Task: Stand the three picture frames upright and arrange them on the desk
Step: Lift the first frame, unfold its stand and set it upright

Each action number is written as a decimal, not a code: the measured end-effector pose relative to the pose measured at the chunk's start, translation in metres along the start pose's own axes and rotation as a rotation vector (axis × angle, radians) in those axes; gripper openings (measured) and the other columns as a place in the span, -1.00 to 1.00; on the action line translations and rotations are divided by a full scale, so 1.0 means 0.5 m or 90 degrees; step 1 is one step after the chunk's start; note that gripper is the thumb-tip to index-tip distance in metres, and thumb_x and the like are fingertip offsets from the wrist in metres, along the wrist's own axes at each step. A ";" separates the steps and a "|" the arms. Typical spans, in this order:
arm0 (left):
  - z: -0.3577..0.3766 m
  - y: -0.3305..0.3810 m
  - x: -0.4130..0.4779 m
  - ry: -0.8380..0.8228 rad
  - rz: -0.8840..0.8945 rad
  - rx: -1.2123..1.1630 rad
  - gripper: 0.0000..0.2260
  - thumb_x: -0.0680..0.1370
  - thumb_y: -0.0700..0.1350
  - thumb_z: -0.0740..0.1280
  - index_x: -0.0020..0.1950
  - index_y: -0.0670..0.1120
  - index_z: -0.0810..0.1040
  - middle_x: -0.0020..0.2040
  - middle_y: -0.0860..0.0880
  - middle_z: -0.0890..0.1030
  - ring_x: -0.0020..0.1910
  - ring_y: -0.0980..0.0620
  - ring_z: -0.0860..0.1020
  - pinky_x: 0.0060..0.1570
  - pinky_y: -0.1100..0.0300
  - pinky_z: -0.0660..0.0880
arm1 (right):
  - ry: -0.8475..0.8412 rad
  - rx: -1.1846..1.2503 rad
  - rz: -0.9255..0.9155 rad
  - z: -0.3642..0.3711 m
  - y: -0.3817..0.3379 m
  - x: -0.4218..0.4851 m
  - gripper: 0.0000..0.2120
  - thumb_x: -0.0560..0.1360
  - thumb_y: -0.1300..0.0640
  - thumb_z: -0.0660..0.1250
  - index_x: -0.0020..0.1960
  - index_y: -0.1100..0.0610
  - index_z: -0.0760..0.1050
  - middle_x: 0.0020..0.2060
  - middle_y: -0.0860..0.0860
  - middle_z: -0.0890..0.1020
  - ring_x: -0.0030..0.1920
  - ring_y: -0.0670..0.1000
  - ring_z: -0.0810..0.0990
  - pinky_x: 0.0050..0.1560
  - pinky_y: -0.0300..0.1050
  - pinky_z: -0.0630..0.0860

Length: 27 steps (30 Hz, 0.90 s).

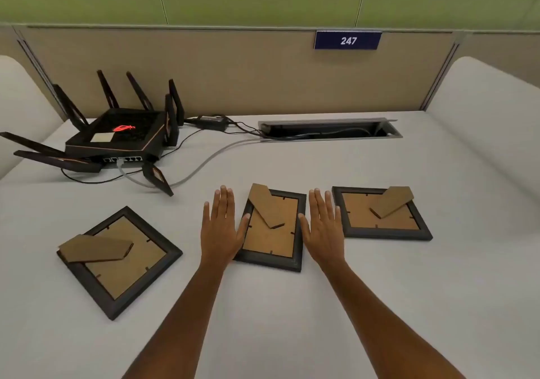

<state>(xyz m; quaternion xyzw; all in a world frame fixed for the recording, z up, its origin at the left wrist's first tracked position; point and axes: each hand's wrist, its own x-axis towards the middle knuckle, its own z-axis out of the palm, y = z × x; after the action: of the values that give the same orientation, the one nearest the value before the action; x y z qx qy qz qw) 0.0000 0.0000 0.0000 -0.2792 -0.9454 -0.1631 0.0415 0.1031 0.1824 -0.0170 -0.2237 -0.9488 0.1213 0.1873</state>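
Three dark picture frames lie face down on the white desk, brown backs and cardboard stands up. The left frame lies turned like a diamond. The middle frame lies between my hands. The right frame is farther right. My left hand rests flat, palm down, its thumb touching the middle frame's left edge. On the other side, my right hand is flat too, thumb against that frame's right edge. Neither hand holds anything.
A black router with several antennas stands at the back left, with cables trailing to an open cable slot at the back. A beige partition with a blue "247" sign closes the rear.
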 end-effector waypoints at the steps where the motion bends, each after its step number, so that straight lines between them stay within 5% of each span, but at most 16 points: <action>1: 0.009 -0.007 -0.003 -0.014 -0.010 -0.001 -0.08 0.30 0.35 -0.58 0.49 -0.15 -0.13 0.55 -0.15 -0.05 0.53 -0.08 -0.07 0.49 0.02 -0.12 | -0.024 0.002 0.022 0.003 -0.003 -0.007 -0.46 0.55 -0.14 -0.16 0.42 0.03 -0.26 0.46 -0.04 -0.14 0.46 0.01 -0.25 0.47 0.02 -0.15; 3: 0.024 -0.014 -0.011 -0.009 -0.004 -0.006 -0.03 0.25 0.38 -0.58 0.50 -0.15 -0.13 0.55 -0.14 -0.05 0.53 -0.07 -0.09 0.49 0.03 -0.14 | -0.057 0.023 0.057 0.010 -0.004 -0.013 -0.37 0.47 -0.21 -0.28 0.46 0.06 -0.20 0.45 -0.05 -0.15 0.48 0.00 -0.23 0.49 0.03 -0.11; 6: 0.044 -0.024 -0.025 -0.039 0.001 -0.028 0.03 0.21 0.43 -0.55 0.50 -0.15 -0.10 0.55 -0.13 -0.04 0.53 -0.07 -0.09 0.49 0.01 -0.15 | -0.114 0.071 0.082 0.030 0.000 -0.026 -0.39 0.53 -0.16 -0.14 0.48 0.11 -0.13 0.52 0.05 -0.03 0.52 0.04 -0.12 0.50 0.01 -0.06; 9: 0.052 -0.029 -0.032 -0.066 0.001 -0.041 0.08 0.18 0.46 -0.54 0.50 -0.15 -0.06 0.55 -0.12 -0.01 0.53 -0.06 -0.08 0.50 0.01 -0.14 | -0.148 0.078 0.095 0.039 0.001 -0.030 -0.31 0.46 -0.24 -0.23 0.48 0.12 -0.08 0.52 0.07 0.04 0.52 0.05 -0.07 0.50 0.01 -0.06; 13: 0.059 -0.032 -0.036 -0.093 -0.020 -0.051 0.13 0.12 0.48 -0.57 0.51 -0.13 -0.04 0.55 -0.10 -0.02 0.54 -0.05 -0.11 0.50 0.02 -0.16 | -0.148 0.082 0.105 0.045 0.002 -0.037 -0.45 0.57 -0.10 -0.04 0.47 0.13 -0.02 0.50 0.07 0.12 0.51 0.04 0.00 0.50 0.02 -0.06; 20: 0.063 -0.031 -0.039 -0.077 -0.011 -0.062 0.11 0.15 0.47 -0.56 0.50 -0.09 0.05 0.55 -0.08 0.05 0.54 -0.03 -0.06 0.50 0.05 -0.15 | -0.134 0.099 0.115 0.043 -0.003 -0.040 -0.47 0.58 -0.07 -0.01 0.46 0.16 0.05 0.50 0.07 0.15 0.51 0.04 0.04 0.50 -0.02 -0.07; 23: 0.065 -0.031 -0.036 -0.078 -0.001 -0.078 -0.01 0.27 0.48 -0.41 0.49 -0.09 0.08 0.55 -0.09 0.07 0.54 -0.03 -0.04 0.50 0.05 -0.14 | -0.120 0.111 0.117 0.042 -0.002 -0.044 -0.49 0.58 -0.06 0.00 0.45 0.17 0.11 0.49 0.08 0.18 0.50 0.04 0.06 0.50 -0.03 -0.06; 27: 0.074 -0.035 -0.034 -0.071 0.000 -0.095 -0.40 0.54 0.22 0.00 0.49 -0.09 0.10 0.54 -0.10 0.10 0.53 -0.03 -0.02 0.50 0.04 -0.13 | -0.120 0.141 0.121 0.041 -0.003 -0.048 -0.51 0.59 -0.04 0.00 0.44 0.17 0.13 0.48 0.08 0.20 0.50 0.03 0.07 0.50 -0.05 -0.06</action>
<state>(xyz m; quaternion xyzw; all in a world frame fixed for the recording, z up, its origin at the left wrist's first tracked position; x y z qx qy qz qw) 0.0054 -0.0104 -0.0430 -0.2902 -0.9314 -0.2173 -0.0323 0.1142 0.1669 -0.0424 -0.2779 -0.9175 0.2631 0.1086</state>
